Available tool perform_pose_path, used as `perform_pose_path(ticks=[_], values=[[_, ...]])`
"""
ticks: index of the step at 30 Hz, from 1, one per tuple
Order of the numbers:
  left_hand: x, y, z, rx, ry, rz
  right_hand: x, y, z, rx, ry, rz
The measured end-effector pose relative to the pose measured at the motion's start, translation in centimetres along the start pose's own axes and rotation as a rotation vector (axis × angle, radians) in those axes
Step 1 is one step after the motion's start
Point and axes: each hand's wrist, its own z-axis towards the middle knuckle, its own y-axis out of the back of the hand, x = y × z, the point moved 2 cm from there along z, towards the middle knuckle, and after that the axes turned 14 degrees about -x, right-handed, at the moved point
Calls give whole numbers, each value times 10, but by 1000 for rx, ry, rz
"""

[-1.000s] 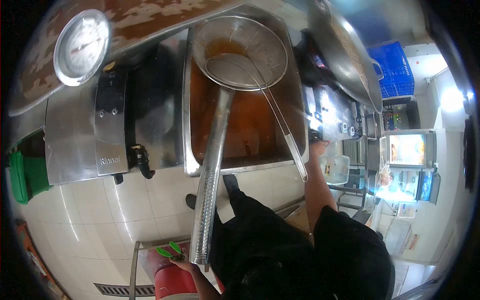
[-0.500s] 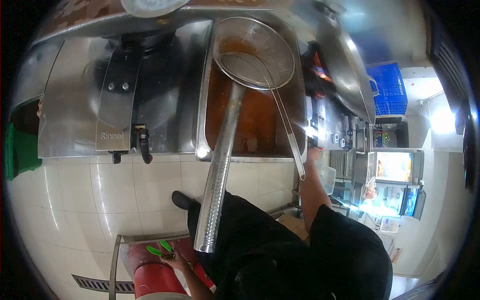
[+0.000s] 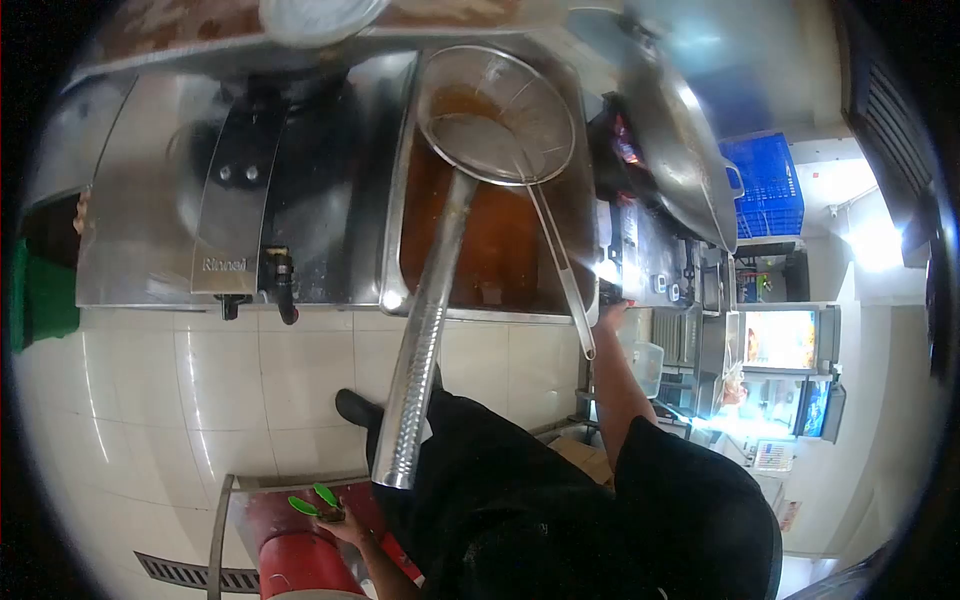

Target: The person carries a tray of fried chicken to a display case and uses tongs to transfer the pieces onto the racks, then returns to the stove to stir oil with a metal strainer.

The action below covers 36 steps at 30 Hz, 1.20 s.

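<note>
My left hand is closed around a pair of tongs with bright green ends, low on the left above a red tub. On the right, my right hand reaches the front edge of the stove; its fingers are too small and partly hidden to make out. Beside that arm stands a metal pan of brown liquid. Across the pan's top lie a large mesh strainer with a thick hammered metal handle and a smaller skimmer with a thin handle.
A large wok sits on the stove, with a reddish glow beside it. Left of the pan is a Rinnai burner unit. A green bin stands at far left, a floor drain below. A blue crate stands behind the wok.
The whole view has shifted slightly, moving the pan and strainer a little left. My left hand still holds the tongs, and my right hand stays at the stove's front.
</note>
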Motion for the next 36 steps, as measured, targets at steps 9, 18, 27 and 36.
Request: perform_pose_path(ticks=[9,18,27,36], values=[[-83,11,9,-59,-42,-199,-47,73,-45,698,365,-774],[-171,11,18,-81,-178,-50,-202,203,-48,1635,559,-1113],[-181,-41,-10,-36,-245,-91,-159,241,27,1492,549,-1039],[-99,-78,-25,125,-58,-115,-39,242,-75,1428,454,-1252]])
